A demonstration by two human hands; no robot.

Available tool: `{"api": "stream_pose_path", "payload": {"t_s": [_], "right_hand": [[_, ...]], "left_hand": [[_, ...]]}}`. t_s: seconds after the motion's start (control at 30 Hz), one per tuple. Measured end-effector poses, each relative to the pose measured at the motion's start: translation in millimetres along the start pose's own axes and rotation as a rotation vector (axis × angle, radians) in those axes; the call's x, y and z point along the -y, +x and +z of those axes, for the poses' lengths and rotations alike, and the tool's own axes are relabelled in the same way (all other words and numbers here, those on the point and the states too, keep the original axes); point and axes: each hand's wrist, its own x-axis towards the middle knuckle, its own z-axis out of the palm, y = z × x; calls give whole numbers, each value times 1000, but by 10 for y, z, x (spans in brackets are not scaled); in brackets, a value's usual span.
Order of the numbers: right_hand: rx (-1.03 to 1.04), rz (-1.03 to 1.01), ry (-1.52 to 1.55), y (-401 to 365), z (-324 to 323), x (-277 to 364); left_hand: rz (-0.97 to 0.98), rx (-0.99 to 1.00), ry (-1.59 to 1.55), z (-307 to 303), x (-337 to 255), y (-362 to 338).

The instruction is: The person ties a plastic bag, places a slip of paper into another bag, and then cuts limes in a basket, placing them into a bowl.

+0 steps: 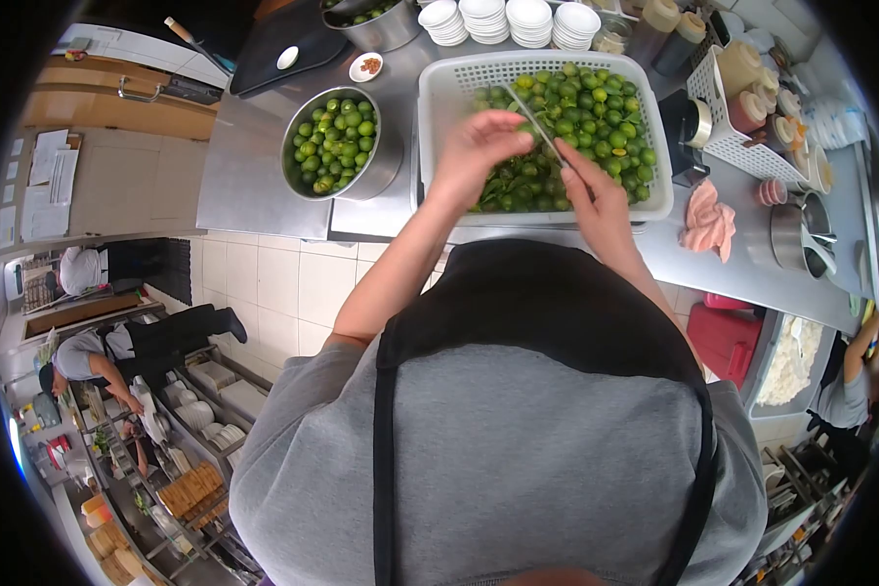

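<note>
A white perforated basket [660,146] on the steel counter holds a heap of small green limes [596,107]. Above its near part, my right hand [596,190] is closed round the handle of a knife [535,122], whose blade points up and to the left. My left hand [483,151] is beside the blade, its fingers bent together near the limes; what they hold, if anything, is too small to make out. Left of the basket stands a round metal pot [389,161] filled with more green limes [334,142].
Stacked white dishes [529,21] and sauce bottles [654,29] line the back. A pink cloth [708,220] and metal containers [789,234] lie at the right. A small dish [366,66] and black tray [288,44] are back left. Co-workers [117,352] stand at both sides.
</note>
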Motion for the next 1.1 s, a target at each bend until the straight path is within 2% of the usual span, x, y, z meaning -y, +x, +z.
{"api": "stream_pose_path", "payload": {"t_s": [0.03,0.07,0.1,0.17,0.23,0.33,0.47,0.53,0.57,0.73,0.83,0.87,0.9,0.97,1.03,1.07,1.1], "right_hand": [[-15,67,-15,25,-12,-3],[-16,67,-16,31,-22,7],[-36,22,-8,42,-32,21],[-57,-23,1,28,-31,60],[54,26,92,-52,-17,120],[67,3,67,-86,27,63],[51,18,28,-39,14,113],[56,45,31,25,15,96],[62,68,35,49,19,93],[45,-39,37,45,64,59],[69,-35,7,17,42,37],[90,-14,-1,4,25,26],[92,-13,-1,-8,18,-19],[23,-45,9,-43,-2,-138],[30,35,1,-62,-90,-168],[37,114,-6,-70,-127,-181],[39,114,-5,-66,-147,-206]], "left_hand": [[-17,64,90,44,-6,-38],[-60,100,-35,54,26,-49],[-59,99,-35,22,63,-16],[37,-76,-74,-79,120,111],[41,-110,-76,-167,64,180],[144,-174,-32,-236,51,209],[140,-175,33,-169,123,185],[64,-51,-22,-70,110,121],[65,-52,-21,-76,99,122],[-134,36,-448,-218,-2,135],[-113,-18,-531,-548,25,205],[-35,-61,-506,-637,-19,228],[-26,-167,-427,-775,-96,246],[120,-357,-182,-989,-247,243],[263,-583,517,-1288,-240,261],[262,-583,517,-1309,-197,264],[376,-588,846,-1231,-215,242]]}}
